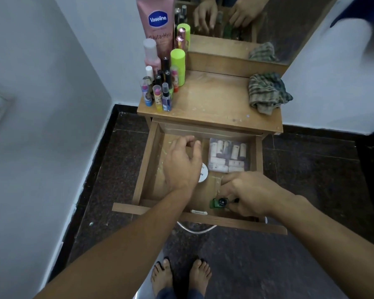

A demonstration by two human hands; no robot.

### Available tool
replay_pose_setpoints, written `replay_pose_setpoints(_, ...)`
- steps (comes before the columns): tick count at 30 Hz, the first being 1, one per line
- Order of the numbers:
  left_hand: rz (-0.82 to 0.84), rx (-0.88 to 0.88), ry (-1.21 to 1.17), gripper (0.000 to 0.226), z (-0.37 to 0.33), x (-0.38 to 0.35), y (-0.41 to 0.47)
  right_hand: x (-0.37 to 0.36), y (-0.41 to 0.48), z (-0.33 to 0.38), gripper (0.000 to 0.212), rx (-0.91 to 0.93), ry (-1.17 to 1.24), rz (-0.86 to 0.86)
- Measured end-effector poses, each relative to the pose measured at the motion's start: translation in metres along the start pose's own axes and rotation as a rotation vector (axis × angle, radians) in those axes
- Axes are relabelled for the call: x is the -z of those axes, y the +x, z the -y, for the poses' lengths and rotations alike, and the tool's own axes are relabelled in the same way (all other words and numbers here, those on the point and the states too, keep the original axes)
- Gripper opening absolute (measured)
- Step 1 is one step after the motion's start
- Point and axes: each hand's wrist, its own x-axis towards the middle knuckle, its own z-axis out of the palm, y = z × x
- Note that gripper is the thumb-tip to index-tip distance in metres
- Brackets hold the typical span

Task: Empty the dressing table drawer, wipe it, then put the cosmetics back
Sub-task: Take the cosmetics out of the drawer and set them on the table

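The wooden drawer is pulled out below the dressing table top. My left hand hovers over the drawer's middle with fingers curled and apart, holding nothing, partly covering a white round jar. My right hand is at the drawer's front right, fingers closed around a small green bottle with a dark cap. A clear pouch of small pale tubes lies at the drawer's back right. A small white item lies by the front wall.
Several cosmetics stand at the table top's left: a pink Vaseline tube, a lime green stick, small lip balms and a spray bottle. A checked cloth lies at the right. A mirror stands behind. My bare feet are on the dark floor.
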Motion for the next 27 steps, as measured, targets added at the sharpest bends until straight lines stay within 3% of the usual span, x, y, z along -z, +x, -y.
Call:
replay_pose_setpoints(7, -0.022, 0.007, 0.003, 0.02, 0.002, 0.004, 0.0, -0.008, -0.002, -0.004, 0.032, 0.06, 0.068, -0.117)
replay_pose_setpoints(10, -0.038, -0.004, -0.009, 0.02, 0.005, 0.006, 0.002, -0.001, 0.001, -0.007, 0.015, 0.035, 0.096, -0.161)
replay_pose_setpoints(11, -0.043, 0.0, -0.013, 0.02, 0.006, 0.008, 0.004, 0.004, 0.002, -0.006, 0.019, 0.021, 0.123, -0.193)
replay_pose_setpoints(15, -0.064, 0.019, -0.029, 0.02, 0.003, 0.011, 0.012, 0.042, 0.013, -0.002, 0.025, -0.032, 0.226, -0.427)
replay_pose_setpoints(21, -0.093, 0.036, -0.085, 0.02, 0.0, 0.007, 0.023, 0.112, 0.06, -0.004, 0.014, -0.187, 0.335, -0.8)
replay_pose_setpoints(27, -0.095, -0.023, -0.067, 0.019, 0.004, 0.004, 0.032, 0.164, 0.12, -0.016, 0.019, -0.262, 0.241, -0.878)
